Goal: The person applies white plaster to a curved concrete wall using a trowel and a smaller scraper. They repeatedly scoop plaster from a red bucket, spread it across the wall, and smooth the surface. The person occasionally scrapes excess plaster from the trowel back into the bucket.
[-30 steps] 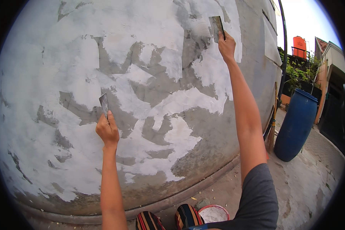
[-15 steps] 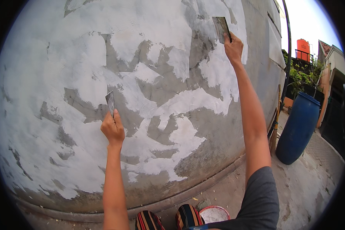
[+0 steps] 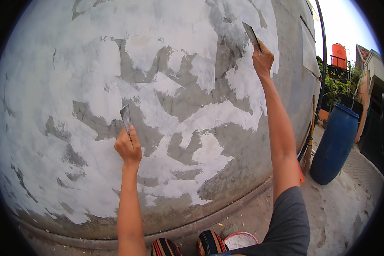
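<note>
Before me is a grey cement wall (image 3: 226,143) with uneven patches of white putty. High on the right, my right hand (image 3: 263,59) is closed round a wide, thin putty knife (image 3: 251,35), its blade seen nearly edge-on at the wall beside a bare dark strip. Lower and to the left, my left hand (image 3: 129,147) grips a smaller putty knife (image 3: 125,116), thumb along it and blade pointing up. Whether that blade touches the wall I cannot tell. By my knees stands a bucket (image 3: 242,240) of white putty, partly hidden by my right sleeve.
A blue plastic barrel (image 3: 335,145) stands on the paving at the right. Between it and the wall leans a broom (image 3: 309,149), with an orange object (image 3: 301,173) partly behind my arm. Leafy plants (image 3: 338,85) and an orange tank (image 3: 339,54) are farther back.
The putty knife in my right hand has turned from showing its broad face to nearly edge-on, and the hand is slightly lower. My left hand keeps its hold with little movement.
</note>
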Available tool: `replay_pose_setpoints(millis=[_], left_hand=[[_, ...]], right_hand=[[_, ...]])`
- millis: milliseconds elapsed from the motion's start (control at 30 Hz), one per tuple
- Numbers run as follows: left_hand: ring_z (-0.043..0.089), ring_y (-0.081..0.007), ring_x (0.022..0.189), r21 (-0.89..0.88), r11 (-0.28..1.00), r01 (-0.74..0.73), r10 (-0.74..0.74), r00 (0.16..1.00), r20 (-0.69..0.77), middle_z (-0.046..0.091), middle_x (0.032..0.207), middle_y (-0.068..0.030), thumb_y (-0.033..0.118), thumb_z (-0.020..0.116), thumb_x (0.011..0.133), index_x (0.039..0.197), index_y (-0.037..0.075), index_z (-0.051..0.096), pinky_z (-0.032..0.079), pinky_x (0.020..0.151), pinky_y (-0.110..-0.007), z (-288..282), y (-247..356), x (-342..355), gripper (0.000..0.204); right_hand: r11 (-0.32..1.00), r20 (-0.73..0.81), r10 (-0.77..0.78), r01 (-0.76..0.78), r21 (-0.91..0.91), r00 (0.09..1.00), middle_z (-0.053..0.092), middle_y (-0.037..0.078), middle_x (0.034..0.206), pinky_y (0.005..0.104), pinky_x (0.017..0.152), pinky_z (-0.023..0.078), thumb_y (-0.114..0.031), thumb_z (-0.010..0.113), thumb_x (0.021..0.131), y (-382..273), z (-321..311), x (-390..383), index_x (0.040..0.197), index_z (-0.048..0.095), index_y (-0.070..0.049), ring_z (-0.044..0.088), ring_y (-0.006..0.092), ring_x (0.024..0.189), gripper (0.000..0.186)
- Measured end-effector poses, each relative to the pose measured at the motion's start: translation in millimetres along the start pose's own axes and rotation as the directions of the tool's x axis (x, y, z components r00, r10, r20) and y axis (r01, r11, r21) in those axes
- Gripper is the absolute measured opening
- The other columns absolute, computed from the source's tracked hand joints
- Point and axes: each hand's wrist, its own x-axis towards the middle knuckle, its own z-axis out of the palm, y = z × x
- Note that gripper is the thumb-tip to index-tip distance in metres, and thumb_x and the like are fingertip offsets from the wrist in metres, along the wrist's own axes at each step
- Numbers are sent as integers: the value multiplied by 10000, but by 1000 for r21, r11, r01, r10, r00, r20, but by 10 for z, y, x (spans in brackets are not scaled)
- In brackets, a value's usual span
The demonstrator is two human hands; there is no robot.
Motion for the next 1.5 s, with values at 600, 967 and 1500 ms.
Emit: replay_pose_setpoints(millis=[600, 967, 1500], left_hand=[[489, -212, 431, -14, 1000, 28, -28, 999, -33, 483, 481, -52, 273, 415, 1014, 619, 50, 509, 359, 448, -346, 9, 112, 32, 464], [504, -192, 432, -14, 999, 30, -31, 998, -52, 497, 492, -54, 277, 421, 1016, 627, 34, 524, 370, 447, -329, 44, 76, -8, 470], [497, -211, 437, 2, 999, 37, -36, 998, -45, 507, 497, -63, 273, 434, 1012, 614, 36, 515, 367, 461, -345, 38, 57, -7, 471]], right_hand=[[989, 93, 133, -138, 46, 987, 704, 158, 865, 328, 747, 494, -186, 576, 892, 398, -422, 380, 1129, 678, -87, 679, 246, 774, 276], [992, 152, -124, 127, -9, 981, 676, 171, 854, 400, 715, 501, -102, 536, 847, 433, -5, 443, 1146, 682, -186, 649, 348, 763, 343], [999, 29, 0, 1, -53, 1000, 662, 212, 850, 403, 686, 495, -110, 581, 894, 363, -192, 256, 1139, 684, -130, 644, 376, 761, 266]])
